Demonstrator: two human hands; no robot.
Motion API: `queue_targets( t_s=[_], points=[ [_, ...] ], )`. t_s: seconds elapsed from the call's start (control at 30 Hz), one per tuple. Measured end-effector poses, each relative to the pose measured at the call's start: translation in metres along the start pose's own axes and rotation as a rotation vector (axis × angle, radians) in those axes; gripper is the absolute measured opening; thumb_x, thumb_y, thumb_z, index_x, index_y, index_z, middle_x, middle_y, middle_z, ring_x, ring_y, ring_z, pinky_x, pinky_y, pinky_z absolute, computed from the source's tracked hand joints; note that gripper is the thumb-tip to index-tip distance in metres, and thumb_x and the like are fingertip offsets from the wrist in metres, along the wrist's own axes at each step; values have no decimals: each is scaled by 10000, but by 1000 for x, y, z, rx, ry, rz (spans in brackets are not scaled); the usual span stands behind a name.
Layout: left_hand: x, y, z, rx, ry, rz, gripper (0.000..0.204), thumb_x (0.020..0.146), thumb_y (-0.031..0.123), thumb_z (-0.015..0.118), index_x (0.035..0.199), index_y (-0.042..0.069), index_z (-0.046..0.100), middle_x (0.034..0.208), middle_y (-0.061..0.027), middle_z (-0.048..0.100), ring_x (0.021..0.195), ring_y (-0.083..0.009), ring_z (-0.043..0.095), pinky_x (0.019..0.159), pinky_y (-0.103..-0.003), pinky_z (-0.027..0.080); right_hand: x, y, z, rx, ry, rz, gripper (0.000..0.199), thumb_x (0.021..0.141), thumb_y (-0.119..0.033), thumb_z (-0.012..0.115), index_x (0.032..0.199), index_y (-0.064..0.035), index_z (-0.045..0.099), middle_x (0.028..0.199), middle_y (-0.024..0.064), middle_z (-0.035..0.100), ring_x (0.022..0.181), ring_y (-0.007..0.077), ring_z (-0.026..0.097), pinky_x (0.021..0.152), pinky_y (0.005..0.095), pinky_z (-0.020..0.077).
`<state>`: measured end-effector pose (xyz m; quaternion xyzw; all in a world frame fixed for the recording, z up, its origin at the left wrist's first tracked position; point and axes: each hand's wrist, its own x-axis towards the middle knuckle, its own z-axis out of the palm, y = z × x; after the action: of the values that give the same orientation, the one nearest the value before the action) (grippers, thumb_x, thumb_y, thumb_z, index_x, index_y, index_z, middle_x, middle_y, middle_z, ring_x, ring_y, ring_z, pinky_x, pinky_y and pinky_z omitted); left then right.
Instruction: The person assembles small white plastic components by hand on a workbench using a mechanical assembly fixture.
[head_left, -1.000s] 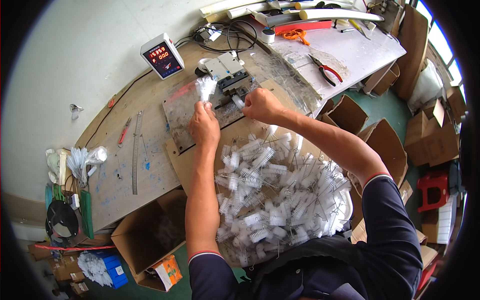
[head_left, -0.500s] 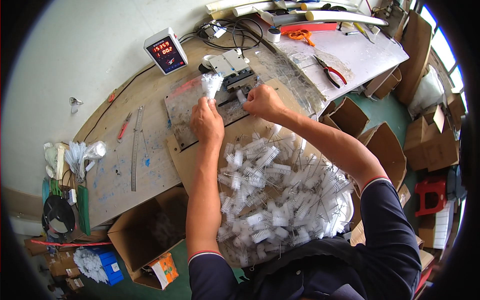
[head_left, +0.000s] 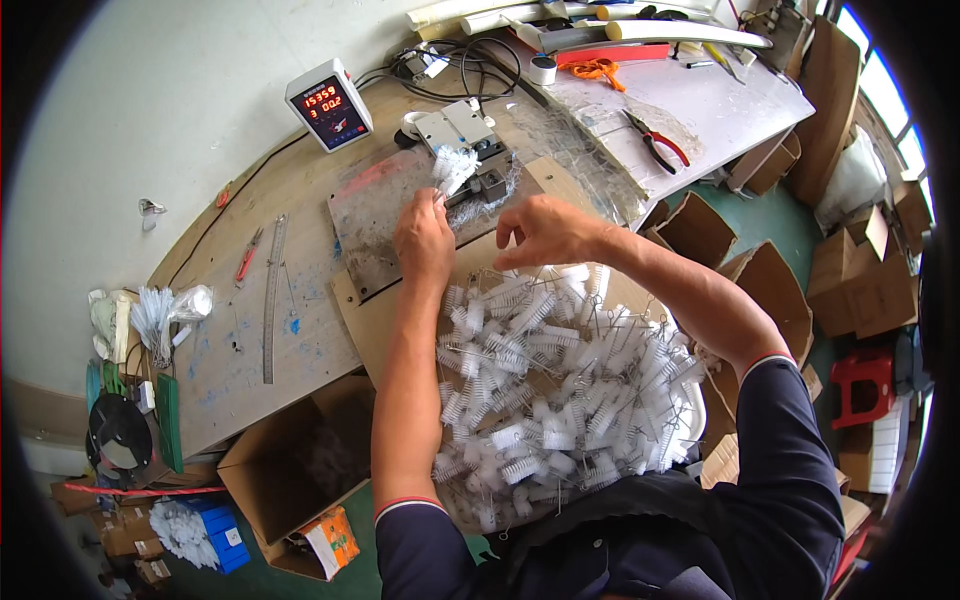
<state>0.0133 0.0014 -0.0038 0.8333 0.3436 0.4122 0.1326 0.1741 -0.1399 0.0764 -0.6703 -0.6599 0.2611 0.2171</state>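
Observation:
My left hand (head_left: 424, 238) is closed around a bundle of small white-bristled wire brushes (head_left: 456, 170), their bristle ends fanning upward beyond my fingers. That bundle hangs over a metal bench fixture (head_left: 490, 185) with a dark block and a grey plate. To the right, my right hand (head_left: 545, 232) is held just above the near side of the fixture, thumb and forefinger apart, with nothing visible between them. Below both hands lies a large heap of white brushes with twisted wire stems (head_left: 560, 380), piled in front of my body.
A counter box with a red display (head_left: 330, 105) stands at the back left. On the wooden bench lie a steel ruler (head_left: 272, 300) and red-handled snips (head_left: 248, 256). Red-handled pliers (head_left: 655, 140) rest on the white table. An open carton (head_left: 290, 460) sits below the bench.
My right hand has drawn back from the fixture toward the heap, and its fingers have parted. The bundle in my left hand has shifted right and leans toward the fixture.

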Motion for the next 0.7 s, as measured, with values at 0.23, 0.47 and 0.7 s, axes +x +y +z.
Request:
queue_targets(
  t_s=[0.23,0.47,0.7],
  points=[
    [1,1,3,-42,-33,-5,118,963,95,590,1071,52,616,974,-159,693,935,-367,660,805,-470,517,4,5,-14,365,-84,79,137,854,-129,722,838,6,705,702,69,695,599,102,639,523,265,502],
    [-1,7,-1,6,18,109,93,977,96,575,1046,45,612,974,-167,683,938,-366,649,815,-468,514,-2,33,-12,607,424,59,129,878,-112,710,860,15,699,718,57,696,583,83,624,485,246,482],
    [-3,14,-5,152,-71,162,104,998,106,534,1019,29,602,959,-175,670,958,-365,629,828,-455,511,-24,50,-6,-9,403,40,125,841,-146,688,857,-23,700,775,169,703,732,335,697,701,427,544]
  ],
)
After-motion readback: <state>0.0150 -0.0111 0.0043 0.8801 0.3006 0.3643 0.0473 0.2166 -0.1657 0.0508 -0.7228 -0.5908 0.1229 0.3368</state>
